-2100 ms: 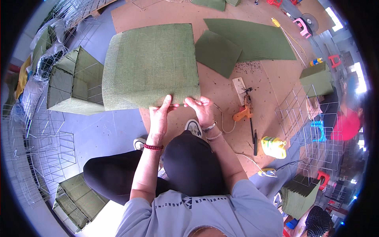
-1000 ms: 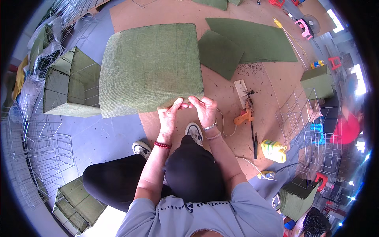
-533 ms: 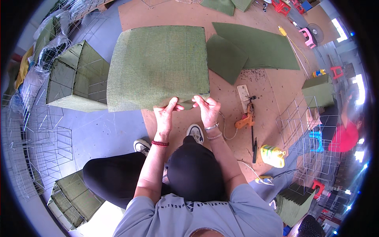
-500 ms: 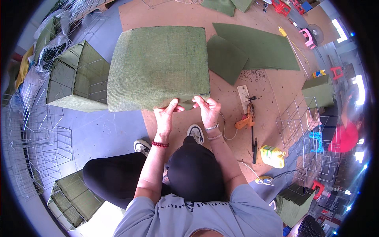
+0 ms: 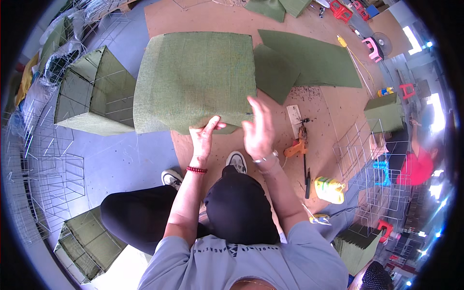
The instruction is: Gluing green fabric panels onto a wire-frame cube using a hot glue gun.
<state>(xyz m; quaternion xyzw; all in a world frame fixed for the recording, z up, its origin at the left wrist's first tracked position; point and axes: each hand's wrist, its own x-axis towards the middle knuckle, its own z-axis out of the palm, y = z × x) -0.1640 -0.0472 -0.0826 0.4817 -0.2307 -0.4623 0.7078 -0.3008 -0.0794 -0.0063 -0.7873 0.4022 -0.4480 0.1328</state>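
- Counting first: one big green fabric-covered cube (image 5: 195, 79) is in hand, one half-covered wire cube (image 5: 92, 94) stands just left of it, and another fabric-lined wire cube (image 5: 89, 239) sits well behind and left of the hands, near the person's knee.
- Two flat green fabric sheets lie beyond and right of the right hand: a smaller one (image 5: 274, 72) touching the cube's right edge and a larger one (image 5: 314, 60) past it.
- One orange staple tool (image 5: 298, 145) lies just right of the right hand, with a yellow bottle (image 5: 330, 189) further right and nearer the body.
- Bare wire grid frames (image 5: 46, 179) are stacked far to the left; more wire frames (image 5: 367, 159) stand to the right.
- The left hand (image 5: 204, 137) pinches the cube's near lower edge, thumb on top of the fabric and fingers curled under it.
- The right hand (image 5: 258, 128) is spread flat and open, fingers pointing away, holding nothing; it hovers at the cube's near right corner, and whether it touches the fabric I cannot tell, since it is slightly blurred.
- The cube rests on the brown board floor (image 5: 212, 19) directly ahead of both hands, its near edge overhanging toward the person's shoes (image 5: 236, 162).
- Open board shows between the right hand and the staple tool, and a bare grey floor (image 5: 130, 159) strip lies left of the left wrist.
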